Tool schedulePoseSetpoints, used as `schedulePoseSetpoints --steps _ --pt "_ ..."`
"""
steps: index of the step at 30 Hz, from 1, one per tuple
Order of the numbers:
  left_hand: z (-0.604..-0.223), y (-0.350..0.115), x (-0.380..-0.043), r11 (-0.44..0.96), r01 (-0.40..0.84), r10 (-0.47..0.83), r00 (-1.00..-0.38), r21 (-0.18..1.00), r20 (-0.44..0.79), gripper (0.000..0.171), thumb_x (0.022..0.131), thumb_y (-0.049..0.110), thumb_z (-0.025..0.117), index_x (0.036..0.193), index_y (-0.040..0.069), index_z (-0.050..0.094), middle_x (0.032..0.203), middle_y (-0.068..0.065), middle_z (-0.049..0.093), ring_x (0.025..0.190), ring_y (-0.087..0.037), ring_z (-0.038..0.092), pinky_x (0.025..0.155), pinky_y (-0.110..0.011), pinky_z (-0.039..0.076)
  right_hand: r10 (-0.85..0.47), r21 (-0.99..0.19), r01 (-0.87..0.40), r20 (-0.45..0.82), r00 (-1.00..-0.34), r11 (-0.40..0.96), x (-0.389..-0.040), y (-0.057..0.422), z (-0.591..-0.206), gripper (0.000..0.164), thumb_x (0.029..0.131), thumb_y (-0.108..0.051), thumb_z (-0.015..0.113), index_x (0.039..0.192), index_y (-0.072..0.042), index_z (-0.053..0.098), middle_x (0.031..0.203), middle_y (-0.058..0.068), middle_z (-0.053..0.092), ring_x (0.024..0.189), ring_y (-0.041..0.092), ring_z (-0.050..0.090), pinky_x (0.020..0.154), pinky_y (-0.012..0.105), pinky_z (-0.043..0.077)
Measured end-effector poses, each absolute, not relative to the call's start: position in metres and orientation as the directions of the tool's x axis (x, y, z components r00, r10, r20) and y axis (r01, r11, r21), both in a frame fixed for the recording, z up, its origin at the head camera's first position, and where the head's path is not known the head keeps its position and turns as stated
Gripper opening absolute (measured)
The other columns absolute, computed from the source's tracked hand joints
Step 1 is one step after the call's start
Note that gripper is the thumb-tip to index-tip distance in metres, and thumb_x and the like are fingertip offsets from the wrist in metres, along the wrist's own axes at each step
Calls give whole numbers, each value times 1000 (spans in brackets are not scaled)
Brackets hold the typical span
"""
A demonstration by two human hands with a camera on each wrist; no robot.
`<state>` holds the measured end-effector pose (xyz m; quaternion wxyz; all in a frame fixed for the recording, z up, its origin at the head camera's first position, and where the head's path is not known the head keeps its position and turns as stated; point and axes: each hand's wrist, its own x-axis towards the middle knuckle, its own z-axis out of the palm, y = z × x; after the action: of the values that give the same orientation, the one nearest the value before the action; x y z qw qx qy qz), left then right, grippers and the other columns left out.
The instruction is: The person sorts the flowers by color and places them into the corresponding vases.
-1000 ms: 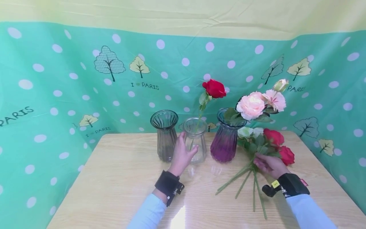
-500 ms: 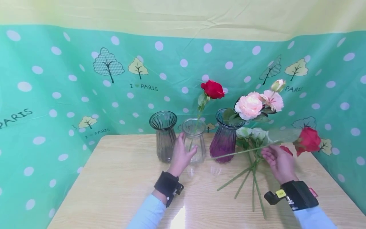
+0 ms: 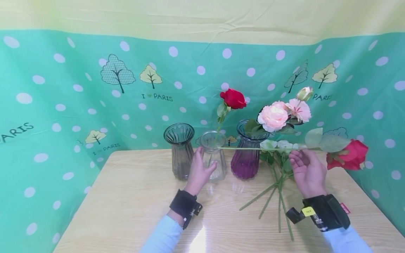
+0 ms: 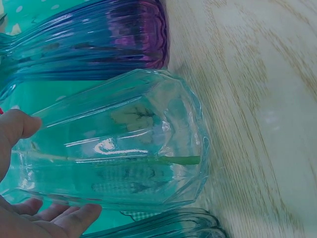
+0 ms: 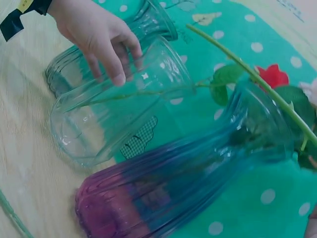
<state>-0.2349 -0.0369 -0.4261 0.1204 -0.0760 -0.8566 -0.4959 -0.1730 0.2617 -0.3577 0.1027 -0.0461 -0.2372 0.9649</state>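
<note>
Swung level since the earlier frame, the red rose (image 3: 349,154), pinched in the right hand (image 3: 310,175), crosses before the purple-tinted vase (image 3: 245,163) (left hand (image 3: 198,174) clasps the clear glass vase (image 3: 219,168)); a dipping stem could snag and topple the former.

Held flower: red full-petalled rose on a long green stem (image 3: 349,155), pinched by the right hand (image 3: 310,174), nearly level, bloom to the right.
Vase: clear faceted glass vase (image 4: 124,144), upright, left hand (image 3: 199,173) around its side.
Flower inside: single red leafy-stemmed rose (image 3: 233,98), bloom above rim, stem end near base.
</note>
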Motion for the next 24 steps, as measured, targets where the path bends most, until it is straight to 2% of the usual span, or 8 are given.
schedulePoseSetpoints --steps 5,13,18,24 --pt "-427 -36 -234 504 239 4 -962 830 275 81 81 26 70 142 -2 25 144 -24 36 131 -37 40 110 -49 35 332 -523 -288 10 -943 -802 -172 246 -347 12 91 -1 55 88 6 65 73 16 68 64 24 66 60 27 58" --pt "-426 -36 -234 529 273 1 -947 803 321 78 81 21 70 140 -6 26 140 -28 38 128 -41 42 108 -52 38 490 -665 -453 148 -859 -593 -176 225 -335 11 86 -4 64 90 7 65 70 14 69 60 20 67 57 25 58" --pt "-425 -37 -235 525 262 4 -952 810 306 80 81 23 71 142 -3 26 141 -26 38 130 -38 41 110 -50 36 526 -711 -509 228 -820 -485 -181 215 -328 14 86 -5 64 91 8 65 69 13 70 59 18 66 57 25 58" --pt "-426 -37 -235 525 253 9 -956 812 293 80 81 24 71 142 -2 26 143 -25 37 131 -37 40 110 -48 36 526 -761 -519 278 -803 -390 -186 203 -325 13 87 -5 63 89 8 66 68 11 70 57 17 67 57 24 58"
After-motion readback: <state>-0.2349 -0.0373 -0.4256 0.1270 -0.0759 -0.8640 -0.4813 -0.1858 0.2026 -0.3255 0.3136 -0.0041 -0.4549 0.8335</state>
